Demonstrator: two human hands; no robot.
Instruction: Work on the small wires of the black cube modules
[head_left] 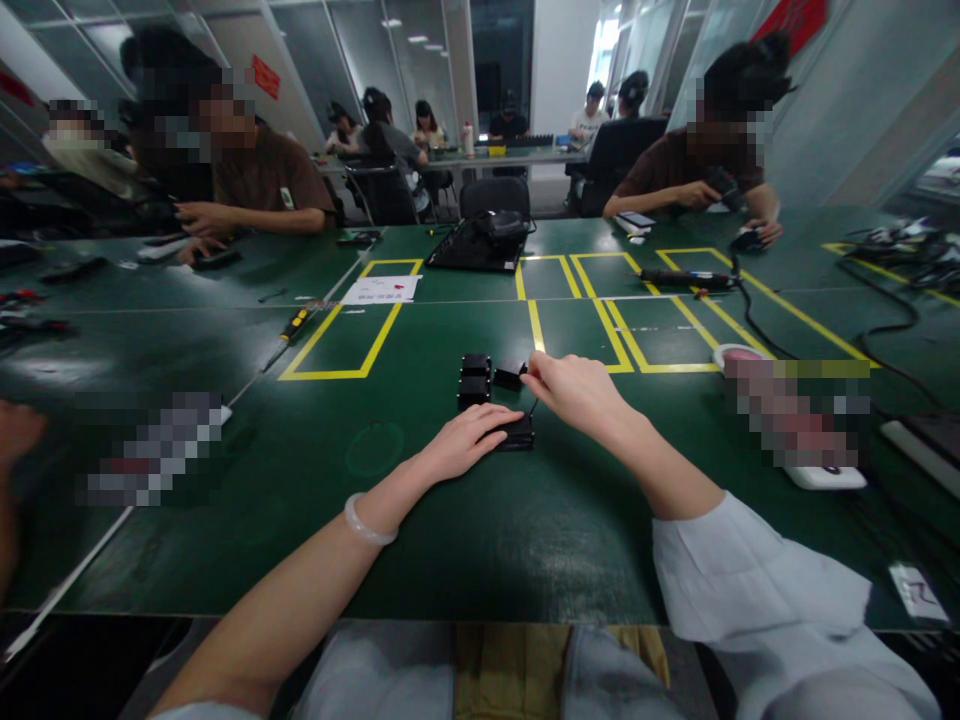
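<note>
My left hand (471,438) rests on a small black rectangular block (519,436), its fingers over the top and the thumb along the near side, holding it against the table. Just above the block's right end, my right hand (574,388) is closed in a pinch on a thin dark rod (534,406) that points down to the block. The rod's upper part is hidden in the fingers. Beyond my left hand stand two black blocks (474,378) close together. Another black block (511,374) lies beside them, near my right fingertips.
Yellow tape outlines (367,370) mark the green table (450,560). A screwdriver (294,325) lies left, a corded power screwdriver (686,279) at the far right. A white-edged phone-like object (829,476) is at right. Across the table, two people handle parts.
</note>
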